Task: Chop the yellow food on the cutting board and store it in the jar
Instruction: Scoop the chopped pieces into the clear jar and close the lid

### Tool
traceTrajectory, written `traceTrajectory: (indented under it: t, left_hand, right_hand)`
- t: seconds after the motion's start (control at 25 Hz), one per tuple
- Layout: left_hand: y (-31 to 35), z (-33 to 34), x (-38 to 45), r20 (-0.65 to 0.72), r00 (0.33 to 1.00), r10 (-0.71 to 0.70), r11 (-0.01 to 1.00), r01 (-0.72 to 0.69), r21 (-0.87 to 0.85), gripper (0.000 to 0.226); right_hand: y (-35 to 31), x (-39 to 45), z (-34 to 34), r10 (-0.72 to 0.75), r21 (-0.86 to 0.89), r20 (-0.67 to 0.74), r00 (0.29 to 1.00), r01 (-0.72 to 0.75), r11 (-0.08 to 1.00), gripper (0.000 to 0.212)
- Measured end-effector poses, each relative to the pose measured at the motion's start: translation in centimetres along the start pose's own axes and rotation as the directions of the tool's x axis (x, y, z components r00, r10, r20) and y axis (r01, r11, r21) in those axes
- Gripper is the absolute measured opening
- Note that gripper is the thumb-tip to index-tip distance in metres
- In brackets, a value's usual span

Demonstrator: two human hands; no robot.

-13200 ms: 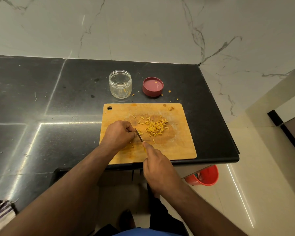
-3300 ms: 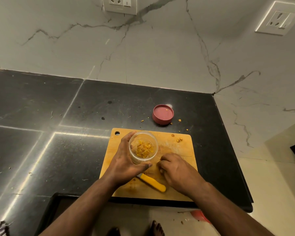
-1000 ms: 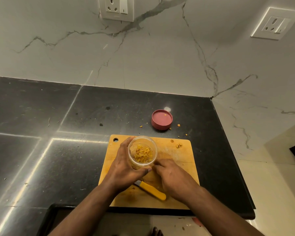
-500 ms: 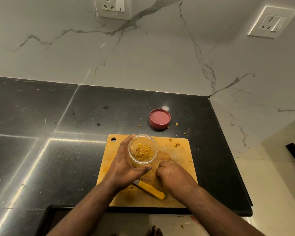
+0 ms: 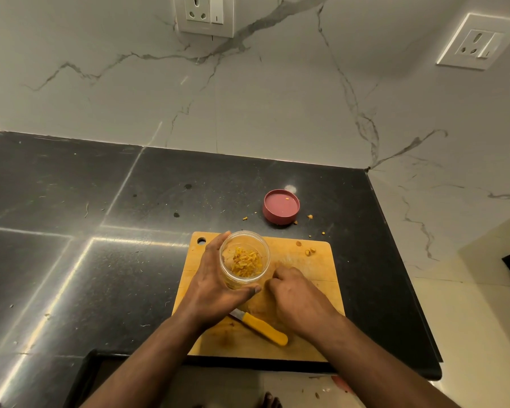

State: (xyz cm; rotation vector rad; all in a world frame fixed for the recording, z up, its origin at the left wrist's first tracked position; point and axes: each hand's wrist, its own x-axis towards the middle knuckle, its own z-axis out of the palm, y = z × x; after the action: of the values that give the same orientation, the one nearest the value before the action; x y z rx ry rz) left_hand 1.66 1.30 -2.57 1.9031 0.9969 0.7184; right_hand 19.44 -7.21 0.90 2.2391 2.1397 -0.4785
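My left hand [image 5: 212,285] grips a clear glass jar [image 5: 244,259] over the wooden cutting board [image 5: 312,343]. Chopped yellow food [image 5: 246,263] lies inside the jar. My right hand [image 5: 298,298] rests on the board just right of the jar, fingers curled down onto the wood; what they pinch is hidden. A few yellow bits [image 5: 308,251] lie at the board's far right corner. A knife with a yellow handle [image 5: 264,328] lies on the board below my hands. The red lid [image 5: 281,206] lies upside down on the black counter behind the board.
Small yellow crumbs [image 5: 309,217] are scattered on the black counter [image 5: 100,207] around the lid. The counter ends at its right edge [image 5: 407,275] and at the front. Marble wall with two sockets [image 5: 203,13] rises behind.
The jar stays in my left hand over the board. My right hand has shifted only slightly beside the jar. The view has tilted a little.
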Motion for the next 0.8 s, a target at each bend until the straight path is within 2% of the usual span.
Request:
traceTrajectory:
  t: [0.36,0.56,0.64,0.72,0.76,0.8]
  left_hand:
    - [0.0,0.1,0.1,0.003,1.0,0.002,1.0,-0.002,0.022,0.11]
    - [-0.1,0.3,0.2,0.017,1.0,-0.001,1.0,0.0,0.019,0.111]
    - [-0.1,0.2,0.2,0.021,1.0,0.003,1.0,-0.003,0.023,0.111]
    - [0.0,0.1,0.3,0.021,1.0,0.002,1.0,-0.003,0.022,0.111]
    - [0.1,0.0,0.3,0.022,1.0,0.001,1.0,-0.002,0.022,0.111]
    - [0.1,0.0,0.4,0.024,1.0,-0.001,1.0,0.0,0.022,0.111]
  right_hand:
    - [0.9,-0.7,-0.1,-0.003,-0.042,0.048,0.999,0.005,0.999,0.03]
    - [0.3,-1.1,0.0,0.027,-0.05,0.043,0.999,-0.025,0.998,0.03]
    - [0.7,-0.7,-0.1,0.084,-0.032,0.056,0.995,-0.082,0.996,0.028]
    - [2.5,0.1,-0.9,0.277,0.167,0.061,0.959,-0.283,0.944,0.02]
    - [3.6,0.4,-1.4,0.381,0.362,0.073,0.922,-0.381,0.851,0.017]
    - [4.3,0.3,-2.1,0.451,0.588,0.114,0.885,-0.426,0.688,0.015]
